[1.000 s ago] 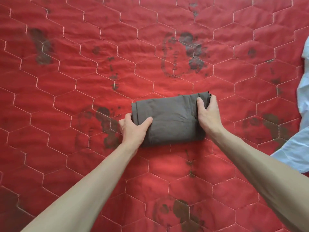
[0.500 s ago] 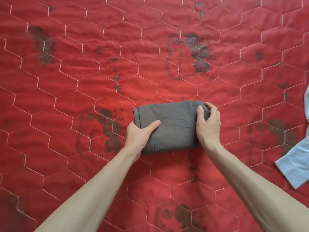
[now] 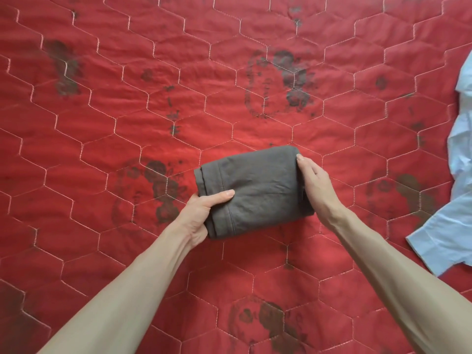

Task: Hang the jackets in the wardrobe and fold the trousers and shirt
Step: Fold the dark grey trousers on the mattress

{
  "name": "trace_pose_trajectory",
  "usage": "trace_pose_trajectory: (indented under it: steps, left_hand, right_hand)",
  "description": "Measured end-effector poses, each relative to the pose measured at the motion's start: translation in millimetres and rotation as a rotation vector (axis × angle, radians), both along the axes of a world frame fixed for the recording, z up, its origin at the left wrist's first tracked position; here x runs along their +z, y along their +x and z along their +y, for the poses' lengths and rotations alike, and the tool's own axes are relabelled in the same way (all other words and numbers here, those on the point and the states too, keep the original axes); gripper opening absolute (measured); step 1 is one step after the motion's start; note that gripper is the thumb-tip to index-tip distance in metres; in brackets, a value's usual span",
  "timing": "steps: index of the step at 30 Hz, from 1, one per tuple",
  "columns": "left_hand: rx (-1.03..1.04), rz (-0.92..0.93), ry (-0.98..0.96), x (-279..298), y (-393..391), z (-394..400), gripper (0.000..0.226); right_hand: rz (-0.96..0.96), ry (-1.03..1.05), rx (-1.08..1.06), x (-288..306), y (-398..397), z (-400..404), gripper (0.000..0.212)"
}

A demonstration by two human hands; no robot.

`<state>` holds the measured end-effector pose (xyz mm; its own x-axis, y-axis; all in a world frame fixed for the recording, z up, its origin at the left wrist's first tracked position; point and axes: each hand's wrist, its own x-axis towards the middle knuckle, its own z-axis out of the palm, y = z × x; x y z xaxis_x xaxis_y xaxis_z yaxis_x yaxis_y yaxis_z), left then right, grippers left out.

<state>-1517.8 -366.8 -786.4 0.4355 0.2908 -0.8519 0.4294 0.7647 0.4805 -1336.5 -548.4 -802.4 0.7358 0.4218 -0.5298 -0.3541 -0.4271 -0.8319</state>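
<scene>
Both hands on folded grey-brown trousers atop red quilt: my left hand grips the near-left corner, my right hand cups the right edge; pale blue shirt lies far right.

Head view: illumination bright, even, diffuse; source direction not determinable. No glare or blown highlights on the red quilt. Shadows soft and faint, a thin dark edge under the folded trousers and under both forearms. Focus sharp across the centre, stitching legible. Wide-angle distortion bends the hexagonal seams toward the edges; the pale shirt looks slightly soft at the right margin.
</scene>
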Motion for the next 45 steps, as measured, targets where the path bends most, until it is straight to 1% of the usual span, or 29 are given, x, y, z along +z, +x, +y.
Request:
trace_pose_trajectory:
  steps: [4,6,8,10,13,15,18,20,22,23,25,27,31,32,34,35,38,41,45]
  left_hand:
    - [-0.01,-0.057,-0.004,26.0,-9.0,3.0,0.036]
    - [-0.01,-0.068,-0.021,48.3,-13.6,2.5,0.04]
    - [0.005,-0.073,-0.04,78.5,-17.8,0.4,0.046]
    - [0.014,-0.08,-0.05,114.4,-22.2,-2.4,0.044]
    - [0.004,-0.097,-0.037,172.4,-30.9,-8.1,0.037]
    - [0.022,-0.102,0.012,215.0,-36.7,-10.4,0.043]
    - [0.011,-0.108,0.094,287.1,-46.1,-18.8,0.058]
    - [0.025,-0.112,0.129,332.2,-56.5,-25.1,0.063]
    - [0.025,-0.127,0.155,372.6,-69.4,-30.4,0.069]
    - [-0.007,-0.142,0.18,392.8,-76.4,-33.1,0.068]
    - [-0.069,-0.189,0.242,426.2,-89.9,-39.7,0.057]
    - [-0.048,-0.216,0.311,454.1,-101.0,-44.9,0.043]
    - [0.035,-0.296,0.394,496.7,-121.7,-52.7,0.028]
    - [0.055,-0.316,0.404,505.3,-128.0,-55.8,0.026]
    - [0.096,-0.36,0.427,521.0,-138.2,-61.8,0.023]
    - [0.115,-0.383,0.437,527.6,-143.1,-66.1,0.023]
    - [0.186,-0.431,0.468,542.8,-157.6,-79.3,0.024]
    - [0.256,-0.444,0.51,557.1,-179.1,-91.2,0.028]
    - [0.36,-0.404,0.596,569.7,-219.0,-107.1,0.033]
  right_hand:
    - [0.014,0.019,0.156,30.1,-2.2,-3.1,0.036]
    - [0.019,0.02,0.186,52.6,-6.6,-1.7,0.041]
    - [0.004,0.035,0.169,82.8,-12.5,1.0,0.039]
    - [0.011,0.041,0.143,120.8,-18.2,2.6,0.033]
    - [0.085,0.054,0.115,184.1,-28.7,-0.5,0.025]
    - [0.098,0.083,0.098,232.9,-36.2,-2.5,0.023]
    - [0.174,0.106,0.074,307.4,-49.2,-9.7,0.031]
    - [0.221,0.108,0.028,350.6,-60.7,-15.1,0.041]
    - [0.239,0.113,-0.022,387.0,-71.2,-20.8,0.045]
    - [0.237,0.104,-0.032,404.7,-76.7,-23.0,0.046]
    - [0.232,0.101,-0.038,433.8,-88.8,-27.5,0.049]
    - [0.227,0.11,-0.036,459.4,-98.7,-29.2,0.05]
    - [0.181,0.13,0.033,504.9,-107.8,-32.5,0.056]
    - [0.153,0.14,0.067,515.9,-110.2,-34.1,0.052]
    - [0.095,0.172,0.132,536.7,-114.7,-36.8,0.031]
    - [0.073,0.186,0.16,545.3,-117.8,-38.1,0.026]
    - [0.033,0.224,0.223,567.5,-130.0,-35.2,0.033]
    - [0.053,0.271,0.255,582.3,-145.9,-27.6,0.039]
    - [0.11,0.312,0.381,591.2,-169.8,-18.9,0.035]
